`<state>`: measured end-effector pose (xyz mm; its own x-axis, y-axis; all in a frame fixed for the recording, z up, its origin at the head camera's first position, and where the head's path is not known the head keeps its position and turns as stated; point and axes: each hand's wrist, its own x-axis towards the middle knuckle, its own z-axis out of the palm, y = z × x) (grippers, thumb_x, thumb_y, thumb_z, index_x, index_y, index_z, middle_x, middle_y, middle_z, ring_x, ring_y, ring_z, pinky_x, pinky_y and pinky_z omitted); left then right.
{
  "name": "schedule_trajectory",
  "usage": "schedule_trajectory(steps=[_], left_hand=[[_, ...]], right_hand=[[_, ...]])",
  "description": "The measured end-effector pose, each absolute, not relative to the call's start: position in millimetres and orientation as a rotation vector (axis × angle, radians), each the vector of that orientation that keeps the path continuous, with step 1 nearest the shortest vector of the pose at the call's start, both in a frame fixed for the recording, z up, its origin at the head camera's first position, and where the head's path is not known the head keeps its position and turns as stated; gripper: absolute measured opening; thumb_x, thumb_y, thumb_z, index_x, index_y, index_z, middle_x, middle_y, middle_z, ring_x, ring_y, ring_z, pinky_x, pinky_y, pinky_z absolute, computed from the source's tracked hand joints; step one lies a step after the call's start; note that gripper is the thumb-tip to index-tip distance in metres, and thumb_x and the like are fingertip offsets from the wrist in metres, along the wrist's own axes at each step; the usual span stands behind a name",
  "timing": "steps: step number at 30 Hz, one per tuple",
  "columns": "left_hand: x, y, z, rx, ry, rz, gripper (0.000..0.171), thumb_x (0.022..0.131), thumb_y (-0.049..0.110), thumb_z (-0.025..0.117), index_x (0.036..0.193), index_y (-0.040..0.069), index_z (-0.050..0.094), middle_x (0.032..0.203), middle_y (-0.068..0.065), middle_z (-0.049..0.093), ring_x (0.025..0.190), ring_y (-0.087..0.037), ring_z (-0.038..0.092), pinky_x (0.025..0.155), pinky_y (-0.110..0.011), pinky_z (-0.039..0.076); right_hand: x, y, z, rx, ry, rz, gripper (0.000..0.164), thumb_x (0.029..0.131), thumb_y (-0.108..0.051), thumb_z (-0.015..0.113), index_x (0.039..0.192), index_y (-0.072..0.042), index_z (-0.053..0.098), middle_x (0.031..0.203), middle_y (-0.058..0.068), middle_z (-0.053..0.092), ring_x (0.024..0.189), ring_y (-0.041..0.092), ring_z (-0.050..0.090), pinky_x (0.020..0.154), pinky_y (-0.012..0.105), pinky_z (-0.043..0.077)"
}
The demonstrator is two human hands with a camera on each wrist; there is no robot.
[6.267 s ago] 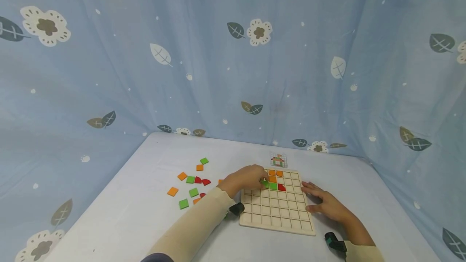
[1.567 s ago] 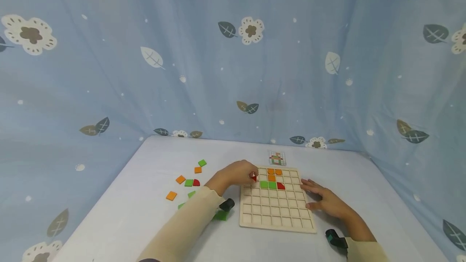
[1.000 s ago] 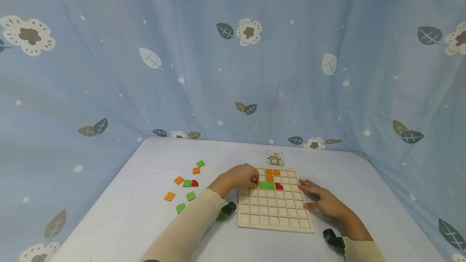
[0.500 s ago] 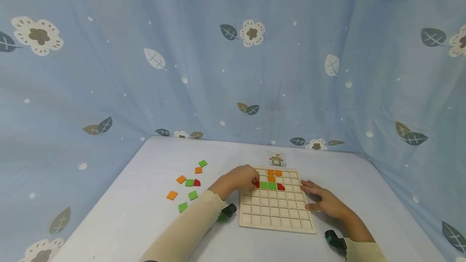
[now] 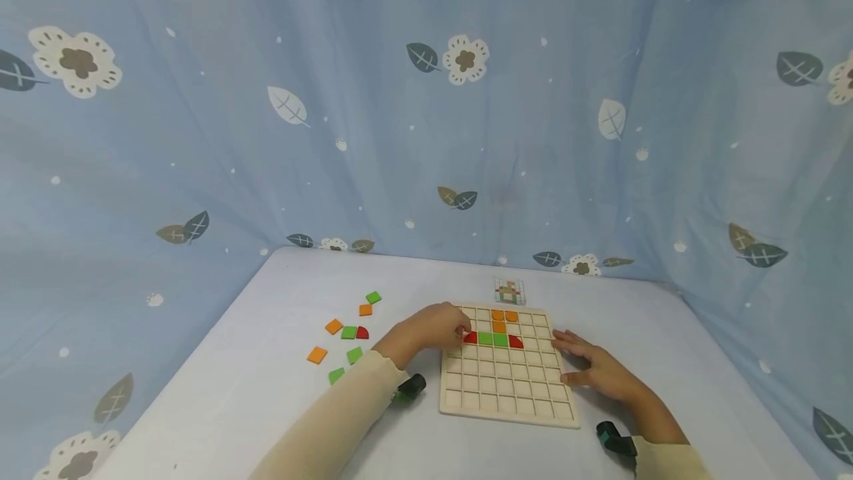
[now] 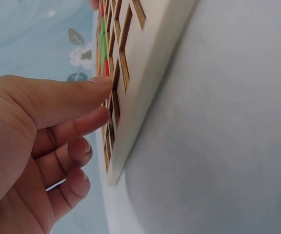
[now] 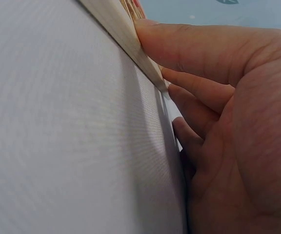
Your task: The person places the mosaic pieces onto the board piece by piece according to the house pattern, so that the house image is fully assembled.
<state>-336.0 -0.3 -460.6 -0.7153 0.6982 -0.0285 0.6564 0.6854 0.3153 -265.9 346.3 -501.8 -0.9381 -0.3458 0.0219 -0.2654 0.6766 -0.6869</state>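
The red quarter-round tile (image 5: 470, 338) sits in a cell at the left of the grid board (image 5: 504, 386), which lies right of the counter's middle, and like its neighbours it looks thin, light and stiff, probably painted wood, unlikely to break but perhaps a little slick on its face. A pinch on two opposite rims should suit such a piece best, since little rim would stand clear once seated. The person's left hand (image 5: 436, 324) is just beside it, thumb and forefinger a narrow gap apart with nothing seen between them; whether a tip touches the tile is unclear. The right hand (image 5: 596, 372) has its fingers loosely spread along the board's right side, the thumb touching the rim. The board looks flat and rigid, easily steadied by its sides. In the red tile's row follow two green squares (image 5: 493, 339) and another red quarter (image 5: 516, 342). Loose tiles (image 5: 317, 355) lie toward the left edge of the counter (image 5: 226, 391), whose white cover looks smooth. A pattern card (image 5: 509, 291) lies near the far edge, and a blue leaf-and-flower curtain (image 5: 360, 95) hangs behind.
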Motion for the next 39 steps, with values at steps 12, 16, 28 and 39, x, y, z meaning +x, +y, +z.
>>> schedule_trajectory(steps=[12, 16, 28, 39], left_hand=[[-333, -37, -455, 1.029, 2.798, 0.392, 0.018, 0.088, 0.017, 0.071, 0.106, 0.017, 0.074, 0.094, 0.01, 0.066, 0.087, -0.006, 0.058, 0.082, -0.029, 0.049], [-333, -47, -451, 1.007, 2.804, 0.357, 0.019, 0.089, 0.017, 0.071, 0.107, 0.016, 0.073, 0.093, 0.009, 0.066, 0.085, -0.007, 0.057, 0.08, -0.029, 0.049], [-330, -71, -447, 0.911, 2.81, 0.356, 0.02, 0.089, 0.018, 0.071, 0.109, 0.016, 0.072, 0.091, 0.008, 0.064, 0.081, -0.009, 0.056, 0.077, -0.03, 0.049], [-333, -97, -440, 0.914, 2.805, 0.387, 0.021, 0.089, 0.013, 0.07, 0.11, 0.014, 0.072, 0.093, 0.006, 0.064, 0.083, -0.01, 0.055, 0.076, -0.028, 0.049]], right_hand=[[-265, 345, -500, -0.472, 2.786, -1.09, 0.075, 0.073, -0.033, 0.081, 0.137, -0.003, 0.055, 0.152, 0.021, 0.033, 0.14, 0.049, 0.015, 0.104, 0.07, 0.014], [-266, 347, -501, -0.501, 2.785, -1.093, 0.074, 0.074, -0.033, 0.081, 0.137, -0.003, 0.055, 0.151, 0.021, 0.033, 0.139, 0.049, 0.016, 0.103, 0.07, 0.014], [-267, 343, -503, -0.487, 2.782, -1.085, 0.076, 0.073, -0.035, 0.081, 0.137, -0.003, 0.055, 0.151, 0.021, 0.033, 0.14, 0.049, 0.016, 0.105, 0.069, 0.014], [-266, 344, -501, -0.497, 2.78, -1.113, 0.076, 0.074, -0.033, 0.081, 0.138, -0.002, 0.053, 0.152, 0.02, 0.032, 0.14, 0.048, 0.015, 0.104, 0.07, 0.011]])
